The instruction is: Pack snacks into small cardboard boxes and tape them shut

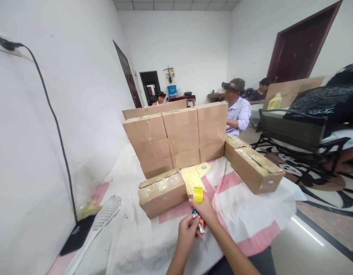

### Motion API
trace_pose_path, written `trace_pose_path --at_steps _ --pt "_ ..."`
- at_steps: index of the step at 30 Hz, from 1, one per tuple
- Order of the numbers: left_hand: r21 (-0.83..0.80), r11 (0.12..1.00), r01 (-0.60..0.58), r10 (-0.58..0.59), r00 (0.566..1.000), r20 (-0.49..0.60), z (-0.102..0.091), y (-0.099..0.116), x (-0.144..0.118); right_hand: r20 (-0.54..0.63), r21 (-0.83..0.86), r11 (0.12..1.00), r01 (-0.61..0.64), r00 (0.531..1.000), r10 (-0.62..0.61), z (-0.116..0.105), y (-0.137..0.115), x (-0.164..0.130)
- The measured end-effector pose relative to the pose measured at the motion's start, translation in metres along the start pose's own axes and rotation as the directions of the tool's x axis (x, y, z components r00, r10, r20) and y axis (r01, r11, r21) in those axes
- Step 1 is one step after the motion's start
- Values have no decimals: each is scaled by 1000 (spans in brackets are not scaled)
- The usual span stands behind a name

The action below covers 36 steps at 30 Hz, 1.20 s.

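My right hand [203, 208] is closed around what looks like a tape dispenser with a yellow roll [198, 194] at its far end and blue and orange parts below. Close by, my left hand [188, 227] pinches at the dispenser's shiny near end; the exact bit between its fingertips is too small to make out. Beyond the hands lies a flat yellow dotted piece [191, 178] on the cloth. To its left sits a taped cardboard box [163, 198], lying lengthwise. Behind it stands a wall of stacked cardboard boxes [180, 133].
More taped boxes [258, 172] line the table's right side. On the left lie a white fly swatter [107, 212] and a black phone [77, 235] with a cable. A co-worker [238, 109] sits behind the boxes, near a folding chair [297, 128]. A pink-and-white cloth [245, 208] covers the table.
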<state>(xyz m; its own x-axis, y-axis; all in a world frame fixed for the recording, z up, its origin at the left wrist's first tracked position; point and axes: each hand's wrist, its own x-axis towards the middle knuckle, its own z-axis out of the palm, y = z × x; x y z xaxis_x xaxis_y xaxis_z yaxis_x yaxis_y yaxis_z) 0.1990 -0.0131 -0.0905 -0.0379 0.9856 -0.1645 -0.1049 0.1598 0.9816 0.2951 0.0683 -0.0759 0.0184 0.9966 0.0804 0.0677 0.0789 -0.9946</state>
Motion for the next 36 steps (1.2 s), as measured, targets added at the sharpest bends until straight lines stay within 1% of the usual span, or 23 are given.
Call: trace_pose_path --at_steps 2,7,11,14,18,22,24,28,31,36 --pt "4 1000 -3 3 1000 -1 1 -2 1 10 -5 1000 0 1000 0 0 1 0" --pt "4 1000 -14 14 1000 -8 1 -7 5 80 106 994 -39 996 30 3 -5 -2" --pt "15 1000 -1 1 1000 20 -2 -3 3 131 165 983 -76 990 55 3 -12 -4" --pt "13 1000 7 -8 999 38 -2 0 1 150 207 972 -107 986 76 -1 -13 -2" --pt "26 1000 14 -15 997 75 -3 3 0 140 267 954 -137 985 102 -1 -9 5" --pt "72 997 16 -22 997 79 -6 8 -3 48 297 939 -174 985 167 4 -10 8" --pt "86 996 13 -20 996 86 -8 11 -4 28 317 927 -203 978 204 6 -15 7" --pt "82 997 -1 -7 995 103 -9 14 -8 36 340 905 -257 965 260 4 -28 1" --pt "82 997 -12 4 995 95 -9 14 -11 54 327 914 -239 971 234 3 -34 -1" --pt "74 997 -23 20 999 46 -10 12 -18 112 279 933 -227 973 203 4 -28 5"
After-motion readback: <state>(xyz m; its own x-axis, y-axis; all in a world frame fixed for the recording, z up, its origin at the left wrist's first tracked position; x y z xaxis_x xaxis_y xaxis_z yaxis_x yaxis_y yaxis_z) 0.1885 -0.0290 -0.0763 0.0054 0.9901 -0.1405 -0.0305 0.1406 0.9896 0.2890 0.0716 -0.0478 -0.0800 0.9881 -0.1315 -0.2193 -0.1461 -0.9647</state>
